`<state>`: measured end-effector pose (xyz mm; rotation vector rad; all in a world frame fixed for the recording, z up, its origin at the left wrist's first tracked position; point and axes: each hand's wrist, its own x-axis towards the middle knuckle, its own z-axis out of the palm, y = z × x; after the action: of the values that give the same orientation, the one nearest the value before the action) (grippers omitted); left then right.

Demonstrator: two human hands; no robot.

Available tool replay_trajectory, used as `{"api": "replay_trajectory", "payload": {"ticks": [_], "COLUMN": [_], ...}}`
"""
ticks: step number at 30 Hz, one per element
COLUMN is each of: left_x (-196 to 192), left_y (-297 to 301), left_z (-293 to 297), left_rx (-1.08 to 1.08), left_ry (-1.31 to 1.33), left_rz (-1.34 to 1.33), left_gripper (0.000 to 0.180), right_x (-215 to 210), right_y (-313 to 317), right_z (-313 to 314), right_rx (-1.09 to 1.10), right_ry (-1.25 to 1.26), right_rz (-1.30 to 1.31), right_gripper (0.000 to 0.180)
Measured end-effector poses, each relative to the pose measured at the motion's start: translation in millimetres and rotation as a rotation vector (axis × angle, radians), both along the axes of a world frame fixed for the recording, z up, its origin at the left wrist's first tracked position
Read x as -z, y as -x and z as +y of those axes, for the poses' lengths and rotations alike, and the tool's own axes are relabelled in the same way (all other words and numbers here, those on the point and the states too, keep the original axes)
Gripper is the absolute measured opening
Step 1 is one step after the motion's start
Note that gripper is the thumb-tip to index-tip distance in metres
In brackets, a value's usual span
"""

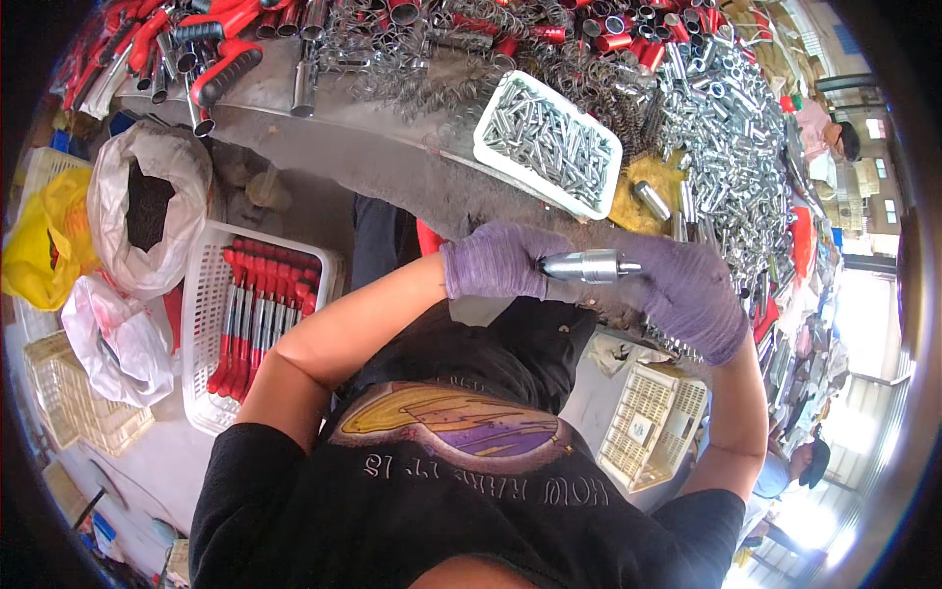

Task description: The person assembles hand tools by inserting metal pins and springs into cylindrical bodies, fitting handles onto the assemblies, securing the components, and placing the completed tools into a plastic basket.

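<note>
Metal tube (592, 266), just one, is up in the person's left hand (502, 260), which is closed round its left end. The right hand (692, 293) is curled by the thin tip, and it is hard to tell if its fingers pinch it. Both hands wear purple gloves. Just past them, one white tub (611, 183) holds small metal pins (545, 133), too many to count. One more silver tube (652, 200) lies right of the tub. Piles of springs (412, 83) and shiny parts (741, 157) spread around. To the left are one white basket (199, 324) with red-handled tools (257, 314), two white bags (183, 167) and one yellow bag (39, 245).
</note>
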<state>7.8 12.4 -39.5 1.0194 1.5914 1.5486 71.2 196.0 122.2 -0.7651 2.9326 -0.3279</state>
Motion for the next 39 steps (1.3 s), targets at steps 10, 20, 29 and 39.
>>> {"api": "replay_trajectory", "payload": {"ticks": [10,20,29,39], "left_x": [6.6,14.8,157.4,217.1], "left_y": [-10.2,-28.8,-100.2,-146.0], "left_z": [1.1,-3.6,-13.3,26.2], "left_rx": [-0.101,-0.267,-0.901,-0.499], "left_ry": [-0.062,-0.135,-0.283,0.339], "left_rz": [0.093,-0.057,-1.872,-1.478], "left_gripper": [0.037,0.039,0.018,0.028], "right_x": [7.9,52.7,185.3,274.8], "right_y": [-5.2,-41.7,-180.8,-152.1], "right_z": [-9.6,-27.5,-29.4,-57.9], "right_rx": [0.120,0.259,0.559,0.838], "right_ry": [-0.021,-0.106,0.691,0.406], "right_rz": [-0.095,-0.264,-0.717,-0.499], "right_gripper": [0.037,0.042,0.075,0.051]}}
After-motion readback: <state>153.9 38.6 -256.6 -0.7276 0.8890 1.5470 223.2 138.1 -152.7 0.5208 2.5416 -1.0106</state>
